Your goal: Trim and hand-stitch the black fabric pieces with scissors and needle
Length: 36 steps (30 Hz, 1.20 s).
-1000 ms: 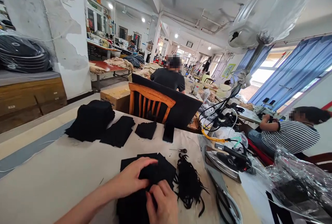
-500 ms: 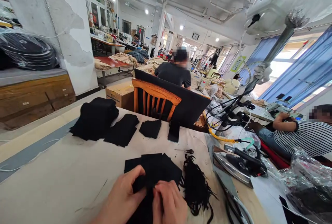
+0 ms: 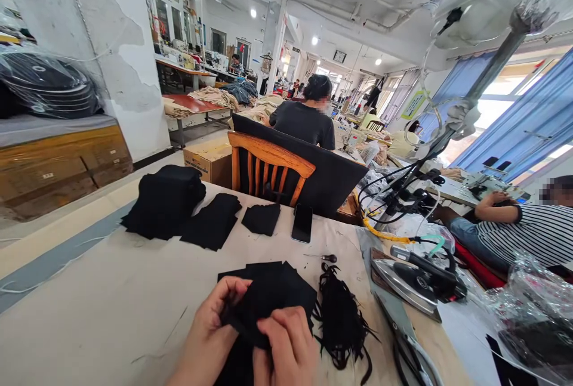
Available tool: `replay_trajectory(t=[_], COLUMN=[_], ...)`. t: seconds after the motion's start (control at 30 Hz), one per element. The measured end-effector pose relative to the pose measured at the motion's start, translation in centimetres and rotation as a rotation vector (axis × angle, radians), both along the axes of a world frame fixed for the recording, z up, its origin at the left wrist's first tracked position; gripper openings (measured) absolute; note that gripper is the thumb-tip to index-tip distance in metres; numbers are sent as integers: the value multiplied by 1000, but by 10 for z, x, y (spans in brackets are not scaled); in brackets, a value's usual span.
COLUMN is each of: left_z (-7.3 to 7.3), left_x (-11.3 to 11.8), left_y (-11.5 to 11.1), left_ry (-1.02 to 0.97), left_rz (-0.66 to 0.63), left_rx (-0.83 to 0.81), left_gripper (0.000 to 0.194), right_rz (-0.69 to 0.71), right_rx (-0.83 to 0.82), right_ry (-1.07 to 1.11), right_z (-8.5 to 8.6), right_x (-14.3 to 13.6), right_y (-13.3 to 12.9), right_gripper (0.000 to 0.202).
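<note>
Between my two hands is a piece of black fabric [image 3: 248,317], its edge lifted and bent. My left hand [image 3: 212,326] pinches its left side between thumb and fingers. The curled fingers of my right hand [image 3: 286,344] grip the near right side. Just beyond lie fanned black fabric pieces [image 3: 286,284], partly covered by the held one. More black cloth shows beneath my hands at the bottom. A tangle of black fabric strips [image 3: 342,320] lies right of my right hand.
Stacked black pieces [image 3: 163,201], a smaller stack [image 3: 212,222], a small piece [image 3: 262,219] and a phone [image 3: 302,223] line the table's far side. An awl [image 3: 329,258], an iron [image 3: 407,284] and scissors [image 3: 405,344] lie right. A person sits beyond the wooden chair [image 3: 273,159].
My left hand has raised the fabric's left edge, and the piece now bends up between both hands. My right hand has shifted slightly left. The view has tilted a little.
</note>
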<state>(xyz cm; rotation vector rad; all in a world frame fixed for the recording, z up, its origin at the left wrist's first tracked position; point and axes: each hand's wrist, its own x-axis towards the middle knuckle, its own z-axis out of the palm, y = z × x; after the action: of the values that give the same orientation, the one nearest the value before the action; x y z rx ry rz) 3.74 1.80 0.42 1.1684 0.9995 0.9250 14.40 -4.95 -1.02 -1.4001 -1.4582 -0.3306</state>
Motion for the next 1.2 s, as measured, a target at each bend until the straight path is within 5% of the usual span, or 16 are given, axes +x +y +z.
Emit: replay_trajectory(t=[0.1,0.23,0.43,0.57,0.67,0.83,1.0,1.2], left_z=[0,-6,-10,1,4,-4,-5,-5], left_x=[1,0,-1,5,10,10,6,7], left_y=[-2,0,0,-4,-5,-5,-4,-8], left_ry=[-3,134,297,173,122,38,16,-108], left_rz=[20,5,-192,-249,-173,-56,-121,-72], left_rx=[19,200,436,252,196,303,193,189], left_gripper=[39,38,43,25,10,20,7,17], right_rz=[-2,-19,-69,-111,-120,3,-39,-109], right_rx=[17,7,-124,-94,-90,1,-24,-63], right_ry=[30,64,64,87,22,-42,132,69], right_z=[3,-2,-16,-15,-7,5,5,2], right_x=[-1,0,7,15,22,12,-7,2], right_y=[2,3,-3,-8,-9,-10,-8,-3], right_gripper=[20,17,21,28,36,31,23,32])
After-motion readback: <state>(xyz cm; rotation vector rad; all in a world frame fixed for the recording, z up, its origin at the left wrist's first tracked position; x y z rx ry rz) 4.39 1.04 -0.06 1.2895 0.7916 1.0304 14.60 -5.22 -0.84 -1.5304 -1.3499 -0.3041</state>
